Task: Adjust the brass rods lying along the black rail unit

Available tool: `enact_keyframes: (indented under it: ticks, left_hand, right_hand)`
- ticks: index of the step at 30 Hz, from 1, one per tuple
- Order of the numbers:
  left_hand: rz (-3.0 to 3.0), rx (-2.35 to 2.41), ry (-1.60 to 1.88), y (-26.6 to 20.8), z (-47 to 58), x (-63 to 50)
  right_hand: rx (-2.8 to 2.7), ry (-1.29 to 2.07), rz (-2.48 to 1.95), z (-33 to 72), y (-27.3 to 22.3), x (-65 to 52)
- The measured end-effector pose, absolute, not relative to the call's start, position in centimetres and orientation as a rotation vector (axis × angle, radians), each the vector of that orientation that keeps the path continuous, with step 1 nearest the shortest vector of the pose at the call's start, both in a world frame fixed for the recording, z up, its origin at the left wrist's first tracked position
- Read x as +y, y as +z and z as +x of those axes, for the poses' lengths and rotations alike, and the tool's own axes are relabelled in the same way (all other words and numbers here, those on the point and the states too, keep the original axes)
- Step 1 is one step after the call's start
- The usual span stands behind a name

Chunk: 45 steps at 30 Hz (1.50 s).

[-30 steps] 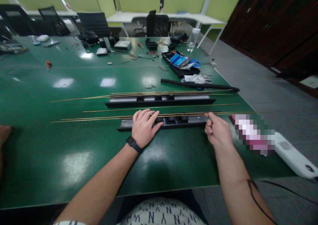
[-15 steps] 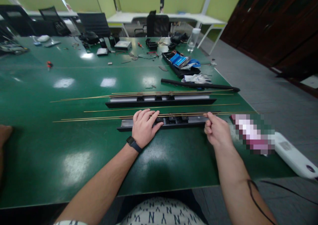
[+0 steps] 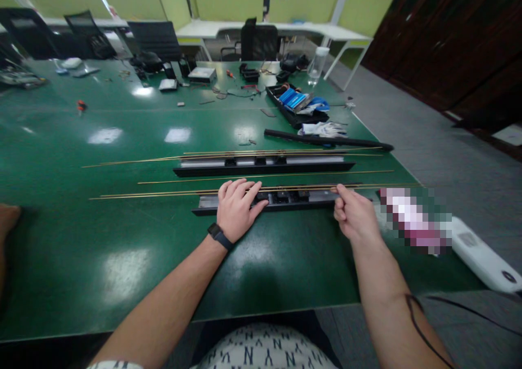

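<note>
My left hand (image 3: 238, 208) lies across the near black-and-silver channel (image 3: 267, 208), fingers spread over it and over the thin brass-coloured rods (image 3: 163, 194) along its back edge. Part of the channel and rods is hidden under that palm. At the channel's right end, my right hand (image 3: 355, 212) pinches a rod between thumb and fingertips; its other fingers are curled. Dark blocks (image 3: 285, 196) sit inside the channel between my hands. Just behind lies a single loose rod (image 3: 171, 181). Farther back, a second channel (image 3: 261, 168) has more rods (image 3: 142, 160) along it.
A black tube (image 3: 326, 139), white gloves (image 3: 322, 129) and a black tray (image 3: 281, 105) with blue items stand beyond the channels. To the right are a blurred pink item (image 3: 414, 217) and a white device (image 3: 483, 255). Another person's hand (image 3: 8, 216) rests at the left edge.
My right hand has shifted very slightly left, still pinching. The left tip of a near rod lies slightly farther right. My left hand has stayed in place.
</note>
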<state>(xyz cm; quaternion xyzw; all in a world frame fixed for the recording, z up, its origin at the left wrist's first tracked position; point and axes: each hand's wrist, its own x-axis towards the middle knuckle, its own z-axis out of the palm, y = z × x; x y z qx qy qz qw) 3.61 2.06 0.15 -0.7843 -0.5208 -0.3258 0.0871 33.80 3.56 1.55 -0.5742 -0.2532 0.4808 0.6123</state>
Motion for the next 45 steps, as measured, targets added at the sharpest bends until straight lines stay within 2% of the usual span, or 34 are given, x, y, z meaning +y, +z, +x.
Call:
enact_keyframes:
  ticks: [7,17,25,35,45]
  left_hand:
    - [-2.352,-1.568,-0.967,0.05,3.51,2.06]
    - [-2.333,-1.569,-0.974,0.24,3.66,2.0]
    - [-2.356,-1.585,-0.974,0.1,3.56,1.98]
    - [-2.353,-1.585,-0.968,0.29,3.66,1.96]
    - [-2.354,-1.581,-0.97,0.19,3.58,2.0]
  right_hand:
    - [-0.48,1.038,-1.309,34.15,2.08,3.61]
    - [-0.586,1.137,-1.339,33.67,2.05,3.43]
    - [-0.503,1.051,-1.304,34.29,2.0,3.59]
    - [-0.597,1.12,-1.339,33.63,1.83,3.5]
    - [-0.486,1.023,-1.319,34.39,1.93,3.59]
